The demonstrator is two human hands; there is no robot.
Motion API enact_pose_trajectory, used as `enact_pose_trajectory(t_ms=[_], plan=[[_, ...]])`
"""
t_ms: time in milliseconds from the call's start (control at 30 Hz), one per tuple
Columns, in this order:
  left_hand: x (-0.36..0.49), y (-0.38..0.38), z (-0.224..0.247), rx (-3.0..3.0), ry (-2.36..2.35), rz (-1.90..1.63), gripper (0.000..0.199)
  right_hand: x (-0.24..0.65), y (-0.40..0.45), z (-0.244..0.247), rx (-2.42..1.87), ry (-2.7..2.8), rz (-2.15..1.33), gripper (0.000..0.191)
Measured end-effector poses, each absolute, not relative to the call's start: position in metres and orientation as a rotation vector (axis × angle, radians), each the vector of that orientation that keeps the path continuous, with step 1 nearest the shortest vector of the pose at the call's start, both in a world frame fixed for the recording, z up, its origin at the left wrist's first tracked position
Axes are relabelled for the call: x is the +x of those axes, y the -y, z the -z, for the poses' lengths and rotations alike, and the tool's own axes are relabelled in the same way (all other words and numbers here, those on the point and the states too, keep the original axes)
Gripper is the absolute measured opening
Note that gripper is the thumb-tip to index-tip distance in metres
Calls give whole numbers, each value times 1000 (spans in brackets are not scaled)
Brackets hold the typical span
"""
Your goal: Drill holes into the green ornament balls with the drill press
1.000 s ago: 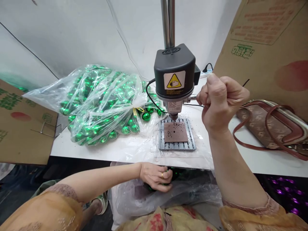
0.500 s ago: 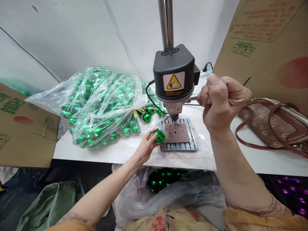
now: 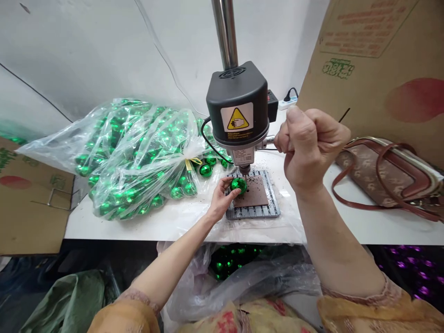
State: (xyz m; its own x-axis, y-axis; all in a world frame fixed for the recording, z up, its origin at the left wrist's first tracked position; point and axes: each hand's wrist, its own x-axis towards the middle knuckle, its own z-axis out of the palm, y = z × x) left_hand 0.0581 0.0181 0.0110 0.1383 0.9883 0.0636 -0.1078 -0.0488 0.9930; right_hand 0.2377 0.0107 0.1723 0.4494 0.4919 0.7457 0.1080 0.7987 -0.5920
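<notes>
A shiny green faceted ball (image 3: 238, 185) is pinched in my left hand (image 3: 222, 196), over the brown board (image 3: 256, 196) on the slotted metal base (image 3: 274, 210). Just above the ball sits the chuck (image 3: 245, 169) of a black bench drill press (image 3: 239, 99); whether the bit touches the ball I cannot tell. My right hand (image 3: 308, 148) is closed in a fist around the drill press's feed handle (image 3: 268, 140), at the right of the machine. Most of the handle is hidden by the fingers.
A clear plastic bag (image 3: 138, 157) full of green balls lies left on the white table (image 3: 121, 229), loose balls beside it. A brown handbag (image 3: 388, 178) lies right. Cardboard boxes (image 3: 367, 69) flank both sides. Below the edge, an open plastic bag (image 3: 256, 282) holds green balls.
My left hand has moved the green ball right and up, from beside the base to over the board under the chuck. My right hand stays on the handle; the view shifted slightly.
</notes>
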Motion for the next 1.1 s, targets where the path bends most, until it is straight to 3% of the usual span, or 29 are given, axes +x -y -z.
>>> enact_pose_trajectory(t_ms=[600,1100], plan=[[79,-25,-3,1659,-1146,-1143,51,236,-7,-173,-605,1086,-267,49],[83,-19,8,1626,-1000,-1158,55,234,-6,-161,-474,1086,-211,52]])
